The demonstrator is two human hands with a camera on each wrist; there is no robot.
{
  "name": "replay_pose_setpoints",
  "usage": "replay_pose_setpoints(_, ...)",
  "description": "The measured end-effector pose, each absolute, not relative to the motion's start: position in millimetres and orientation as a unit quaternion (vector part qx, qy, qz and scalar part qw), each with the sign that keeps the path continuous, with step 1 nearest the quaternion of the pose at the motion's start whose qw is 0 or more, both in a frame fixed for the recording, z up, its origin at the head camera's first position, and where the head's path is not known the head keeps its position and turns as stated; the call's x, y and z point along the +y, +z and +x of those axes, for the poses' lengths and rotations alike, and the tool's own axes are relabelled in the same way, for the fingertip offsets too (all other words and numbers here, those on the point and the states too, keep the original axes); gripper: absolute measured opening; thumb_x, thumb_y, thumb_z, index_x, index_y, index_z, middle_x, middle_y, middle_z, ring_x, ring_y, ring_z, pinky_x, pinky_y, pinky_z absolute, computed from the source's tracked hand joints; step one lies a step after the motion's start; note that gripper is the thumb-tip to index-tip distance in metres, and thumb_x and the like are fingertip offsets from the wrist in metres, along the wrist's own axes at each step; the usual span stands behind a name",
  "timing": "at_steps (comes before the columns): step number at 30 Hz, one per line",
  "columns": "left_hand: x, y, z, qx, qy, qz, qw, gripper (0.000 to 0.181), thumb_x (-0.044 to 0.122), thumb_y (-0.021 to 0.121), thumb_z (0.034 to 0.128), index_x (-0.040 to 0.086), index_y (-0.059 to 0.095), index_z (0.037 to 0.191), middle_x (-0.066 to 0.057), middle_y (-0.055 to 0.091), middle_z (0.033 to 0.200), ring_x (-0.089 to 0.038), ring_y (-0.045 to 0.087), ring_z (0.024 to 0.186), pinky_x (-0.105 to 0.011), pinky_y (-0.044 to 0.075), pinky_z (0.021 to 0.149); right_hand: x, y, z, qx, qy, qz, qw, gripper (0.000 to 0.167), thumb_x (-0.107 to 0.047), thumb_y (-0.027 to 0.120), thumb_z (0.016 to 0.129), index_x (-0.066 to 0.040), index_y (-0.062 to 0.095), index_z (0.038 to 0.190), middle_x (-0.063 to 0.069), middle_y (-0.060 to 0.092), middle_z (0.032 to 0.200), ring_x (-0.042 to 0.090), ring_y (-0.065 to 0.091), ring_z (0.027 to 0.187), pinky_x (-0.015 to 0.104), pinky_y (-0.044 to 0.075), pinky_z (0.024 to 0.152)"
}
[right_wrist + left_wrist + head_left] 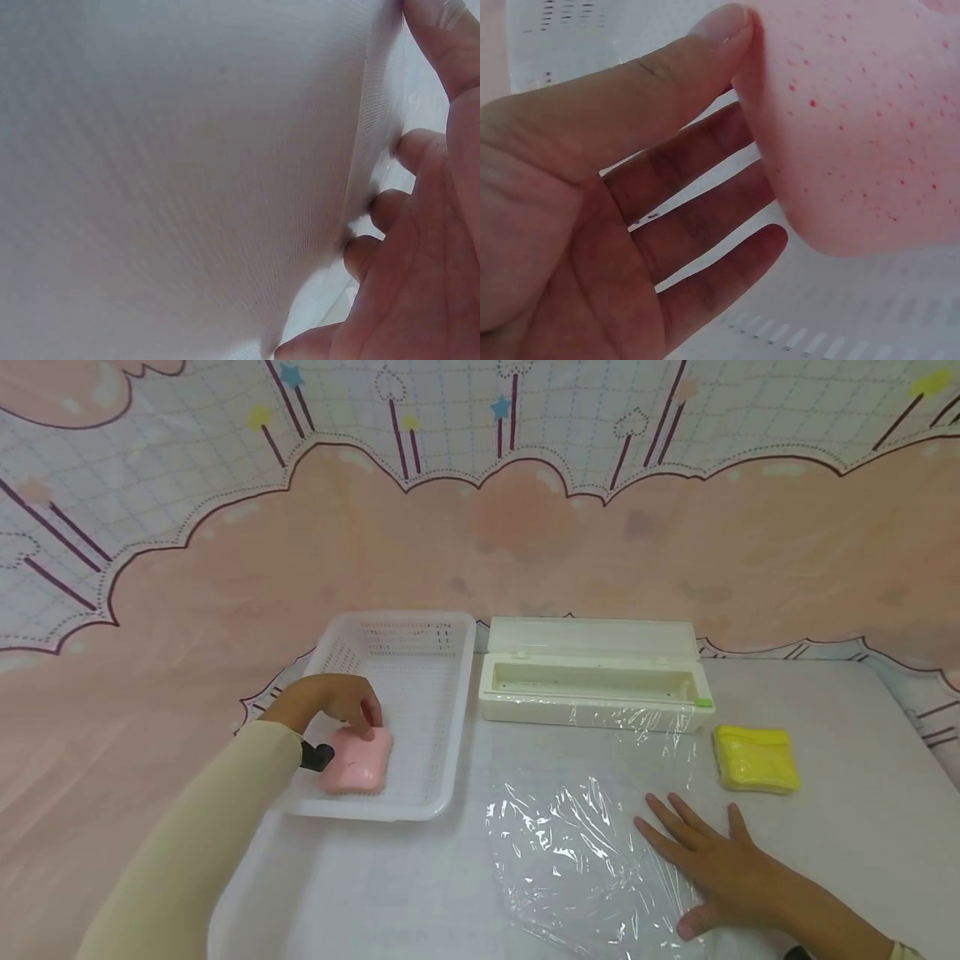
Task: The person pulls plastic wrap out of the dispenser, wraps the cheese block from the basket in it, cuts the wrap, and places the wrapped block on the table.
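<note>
In the head view my left hand (pixel 347 700) reaches into the white plastic basket (pixel 463 718) and pinches the upper edge of a pink soap bar (pixel 358 764). The left wrist view shows the thumb on one face of the speckled soap bar (pixel 870 142), with fingertips hidden behind it. My right hand (pixel 723 864) lies with spread fingers at the right edge of a sheet of clear plastic wrap (pixel 577 852). That sheet runs from the front of a white wrap dispenser (pixel 592 714), whose lid stands raised, toward me over the table.
A yellow block (pixel 756 760), shiny as if wrapped in film, lies right of the dispenser. A small green piece (pixel 703 702) sits at the dispenser's right end. Behind the white table (pixel 375 893) hangs a patterned peach cloth (pixel 420 543).
</note>
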State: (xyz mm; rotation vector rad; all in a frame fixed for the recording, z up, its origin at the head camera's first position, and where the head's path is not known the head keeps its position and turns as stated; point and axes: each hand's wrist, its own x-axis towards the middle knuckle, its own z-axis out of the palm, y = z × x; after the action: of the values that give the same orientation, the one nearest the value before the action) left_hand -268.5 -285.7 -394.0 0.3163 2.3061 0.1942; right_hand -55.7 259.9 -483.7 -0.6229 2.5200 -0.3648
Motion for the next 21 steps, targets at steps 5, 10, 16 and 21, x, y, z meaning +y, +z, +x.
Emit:
replay_pose_setpoints(5,-287.0,-398.7,-269.1,0.906,0.082,0.11,0.401,0.016,0.023,0.08,0.0877,0.017,0.079,0.102,-0.002,0.07,0.097,-0.021,0.06,0.094,-0.037,0.056,0.09,259.9,-483.6,-55.7,0.929,-0.135,-0.238,0.25,0.128,-0.075,0.081,0.055,-0.038,0.022,0.162,0.004,0.005,0.174,0.043,0.002,0.158,0.089,-0.007,0.1)
replay_pose_setpoints(10,-288.8,-403.9,-270.3,0.902,0.072,0.141,0.401,0.011,0.024,0.079,0.0883,0.018,0.077,0.097,-0.001,0.067,0.09,-0.018,0.058,0.089,-0.03,0.051,0.079,259.5,-483.4,-55.9,0.928,-0.137,-0.236,0.252,0.128,-0.076,0.08,0.054,-0.039,0.021,0.162,0.004,0.004,0.174,0.043,0.002,0.158,0.089,-0.007,0.101)
replay_pose_setpoints(16,-289.5,-397.4,-266.9,0.892,0.118,0.178,0.398,0.008,0.021,0.075,0.0914,0.015,0.071,0.096,0.0,0.062,0.084,-0.016,0.059,0.083,-0.029,0.049,0.076,258.5,-481.6,-55.5,0.928,-0.133,-0.233,0.259,0.128,-0.076,0.08,0.055,-0.038,0.021,0.162,0.004,0.004,0.174,0.043,0.003,0.158,0.089,-0.006,0.101)
replay_pose_setpoints(21,-286.1,-377.4,-254.2,0.897,0.191,0.181,0.356,0.012,0.022,0.07,0.0955,0.013,0.067,0.102,-0.004,0.062,0.086,-0.019,0.061,0.081,-0.032,0.052,0.075,258.8,-481.7,-55.5,0.927,-0.131,-0.234,0.261,0.128,-0.073,0.082,0.056,-0.038,0.02,0.163,0.005,0.003,0.174,0.043,0.003,0.158,0.089,-0.007,0.1)
